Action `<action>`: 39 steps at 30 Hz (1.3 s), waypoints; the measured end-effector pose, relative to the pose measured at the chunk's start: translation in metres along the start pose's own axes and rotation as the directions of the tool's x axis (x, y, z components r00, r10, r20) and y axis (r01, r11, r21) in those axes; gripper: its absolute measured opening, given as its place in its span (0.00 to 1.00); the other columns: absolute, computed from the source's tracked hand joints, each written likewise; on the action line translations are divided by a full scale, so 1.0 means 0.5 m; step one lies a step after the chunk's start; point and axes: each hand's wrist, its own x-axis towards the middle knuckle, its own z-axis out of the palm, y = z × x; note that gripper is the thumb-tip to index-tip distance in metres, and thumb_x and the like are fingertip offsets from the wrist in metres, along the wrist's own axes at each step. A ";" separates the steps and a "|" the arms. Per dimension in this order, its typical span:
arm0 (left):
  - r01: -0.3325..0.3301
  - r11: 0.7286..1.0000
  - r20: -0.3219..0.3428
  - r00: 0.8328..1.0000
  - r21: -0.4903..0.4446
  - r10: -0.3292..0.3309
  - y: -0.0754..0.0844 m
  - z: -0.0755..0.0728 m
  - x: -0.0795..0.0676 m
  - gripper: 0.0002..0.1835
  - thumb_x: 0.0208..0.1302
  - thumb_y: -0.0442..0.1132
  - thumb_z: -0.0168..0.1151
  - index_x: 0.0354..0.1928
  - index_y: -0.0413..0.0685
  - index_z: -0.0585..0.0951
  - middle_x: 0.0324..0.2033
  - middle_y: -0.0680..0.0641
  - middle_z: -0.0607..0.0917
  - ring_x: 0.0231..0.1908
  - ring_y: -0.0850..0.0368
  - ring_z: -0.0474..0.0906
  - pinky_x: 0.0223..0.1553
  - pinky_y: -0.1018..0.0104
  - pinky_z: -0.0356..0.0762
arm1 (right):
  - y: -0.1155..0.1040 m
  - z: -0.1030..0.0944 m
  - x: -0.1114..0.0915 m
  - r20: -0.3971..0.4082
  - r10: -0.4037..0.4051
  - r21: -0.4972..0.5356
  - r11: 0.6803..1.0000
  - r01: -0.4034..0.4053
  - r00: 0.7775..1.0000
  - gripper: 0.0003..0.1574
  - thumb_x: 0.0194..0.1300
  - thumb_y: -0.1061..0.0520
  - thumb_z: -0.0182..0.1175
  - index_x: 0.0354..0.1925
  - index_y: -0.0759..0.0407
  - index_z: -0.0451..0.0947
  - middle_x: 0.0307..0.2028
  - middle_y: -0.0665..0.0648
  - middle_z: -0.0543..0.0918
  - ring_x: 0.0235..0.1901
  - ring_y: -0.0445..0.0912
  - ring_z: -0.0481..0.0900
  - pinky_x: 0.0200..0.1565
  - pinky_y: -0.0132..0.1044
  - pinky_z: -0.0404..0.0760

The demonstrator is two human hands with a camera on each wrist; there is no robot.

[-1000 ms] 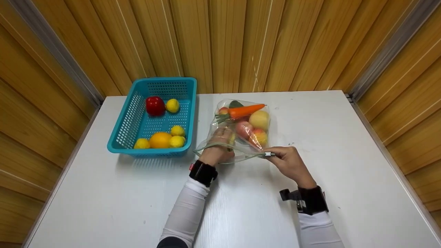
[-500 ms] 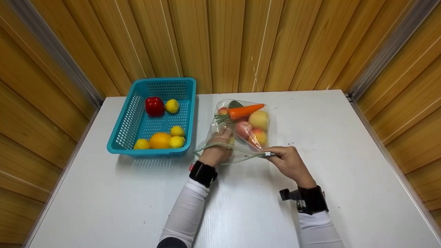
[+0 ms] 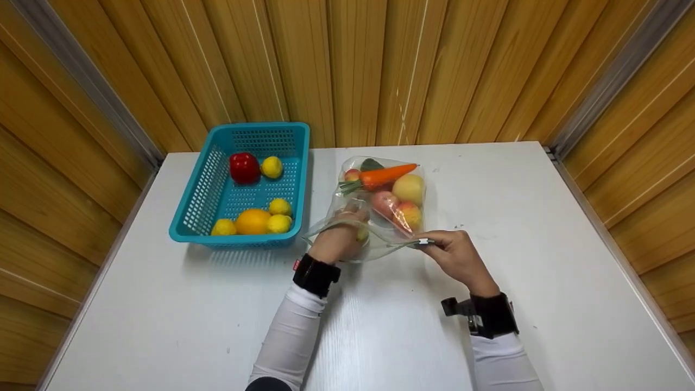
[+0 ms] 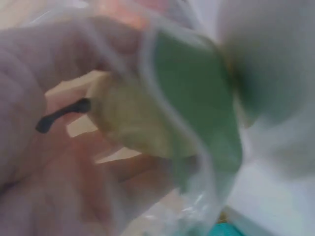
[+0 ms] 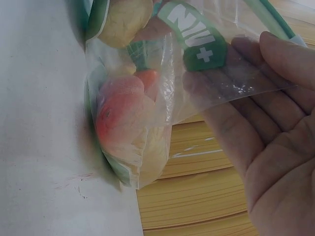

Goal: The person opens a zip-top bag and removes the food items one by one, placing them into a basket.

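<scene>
A clear zip bag (image 3: 383, 251) lies on the table, its mouth towards me. My left hand (image 3: 335, 239) reaches into it through the opening. In the left wrist view its thumb and fingers curl around a yellowish pear (image 4: 133, 118) with a dark stem, seen through the plastic. My right hand (image 3: 453, 254) pinches the right corner of the bag's mouth, by the white slider (image 3: 423, 241). Deeper in the bag are a carrot (image 3: 388, 175), a pale yellow round fruit (image 3: 408, 188), a pinkish fruit (image 3: 385, 202) and a red-yellow one (image 3: 408, 216).
A blue-green basket (image 3: 187, 209) stands left of the bag. It holds a red apple-like fruit (image 3: 244, 167), an orange (image 3: 253, 221) and several lemons (image 3: 272, 167). Wood-patterned walls (image 3: 358, 70) enclose the white table (image 3: 217, 315) at the back and sides.
My left hand has drawn slightly back towards the bag's mouth, and the yellowish pear has shifted with it. My right hand and the basket have stayed in place.
</scene>
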 end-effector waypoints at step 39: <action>-0.205 0.963 0.036 0.976 -0.173 0.214 0.055 -0.143 -0.122 0.27 0.59 0.34 0.75 0.61 0.51 0.81 0.53 0.48 0.82 0.45 0.52 0.75 0.42 0.62 0.78 | 0.002 -0.002 -0.001 -0.045 -0.007 -0.032 0.999 0.005 0.999 0.08 0.61 0.73 0.68 0.40 0.72 0.88 0.37 0.65 0.90 0.36 0.30 0.83 0.37 0.21 0.80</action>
